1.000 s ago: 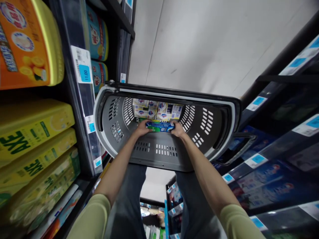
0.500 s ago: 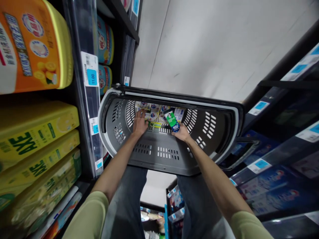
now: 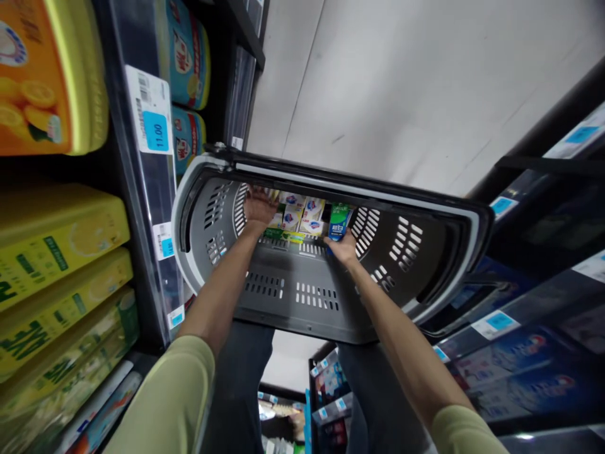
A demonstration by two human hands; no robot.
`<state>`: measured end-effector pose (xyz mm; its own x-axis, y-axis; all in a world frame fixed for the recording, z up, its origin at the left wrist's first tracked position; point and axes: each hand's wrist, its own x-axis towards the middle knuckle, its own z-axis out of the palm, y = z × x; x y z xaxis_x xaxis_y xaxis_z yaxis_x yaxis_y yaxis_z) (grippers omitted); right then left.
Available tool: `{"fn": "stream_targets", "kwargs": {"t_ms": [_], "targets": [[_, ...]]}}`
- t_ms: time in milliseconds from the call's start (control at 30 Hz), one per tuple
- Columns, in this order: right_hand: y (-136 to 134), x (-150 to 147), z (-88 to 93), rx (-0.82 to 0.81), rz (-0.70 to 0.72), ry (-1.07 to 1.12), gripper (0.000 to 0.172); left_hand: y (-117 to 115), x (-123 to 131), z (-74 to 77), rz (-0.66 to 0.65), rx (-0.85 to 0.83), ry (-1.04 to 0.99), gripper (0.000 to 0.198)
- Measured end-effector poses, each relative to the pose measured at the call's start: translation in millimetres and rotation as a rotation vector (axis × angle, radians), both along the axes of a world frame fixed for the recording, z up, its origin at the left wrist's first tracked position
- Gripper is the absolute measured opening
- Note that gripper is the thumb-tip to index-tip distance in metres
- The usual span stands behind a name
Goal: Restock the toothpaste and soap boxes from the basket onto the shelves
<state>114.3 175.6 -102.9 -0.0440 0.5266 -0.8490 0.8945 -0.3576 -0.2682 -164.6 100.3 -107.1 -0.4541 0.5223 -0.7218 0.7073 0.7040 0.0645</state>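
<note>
Both hands are down inside a grey plastic shopping basket with slotted walls. My right hand holds a green and blue toothpaste box near the right end of the packed goods, thumb on its near end. My left hand is at the left of the basket floor, fingers apart beside the boxes; its fingertips are partly hidden. Between the hands lie several small white soap boxes in rows. A green and yellow box lies along their near side.
Left shelves hold yellow AXE packs, an orange-labelled bottle and blue tubs. Blue packs fill the right shelf. A price tag hangs on the left shelf edge. Pale floor lies beyond the basket.
My right hand has brought the toothpaste box slightly right and turned it more upright beside the soap boxes. My left hand has moved left and up, off the boxes' near side, and its fingers have spread.
</note>
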Motion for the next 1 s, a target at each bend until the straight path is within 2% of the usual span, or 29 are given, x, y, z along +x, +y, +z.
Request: {"fn": "stream_targets", "kwargs": {"t_ms": [67, 133, 267, 333, 433, 533, 633, 733, 867, 1000], "targets": [[-3, -4, 2.9, -0.014, -0.021, -0.018, 0.049, 0, 7, -2.3, 0.03, -0.04, 0.038, 0.054], [-4, -8, 5.3, -0.028, -0.045, -0.015, 0.048, -1, 15, -4.1, 0.13, -0.046, 0.074, 0.06], [-4, -14, 5.2, -0.052, -0.079, 0.016, 0.049, -11, 29, -8.5, 0.508, -0.041, 0.153, 0.082], [-2, -16, 2.9, -0.054, -0.097, 0.036, 0.052, -16, 30, -11.1, 0.636, -0.02, 0.161, 0.084], [2, -16, 1.1, -0.069, -0.133, 0.057, 0.055, -25, 24, -10.9, 0.675, 0.028, 0.141, 0.072], [6, -13, 11.1, -0.102, -0.178, 0.07, 0.052, -36, 15, 4.2, 0.641, 0.118, 0.067, 0.063], [9, -12, 42.8, -0.158, -0.239, 0.109, 0.049, -50, 14, 41.4, 0.634, 0.157, 0.002, 0.062], [10, -19, 96.4, -0.248, -0.311, 0.202, 0.057, -64, 22, 96.4, 0.685, 0.145, -0.07, 0.065], [14, -35, 189.8, -0.311, -0.362, 0.348, 0.066, -81, 42, 184.9, 0.783, 0.14, -0.196, 0.06], [16, -49, 298.5, -0.312, -0.381, 0.472, 0.07, -92, 69, 285.6, 0.837, 0.162, -0.282, 0.057]]}}
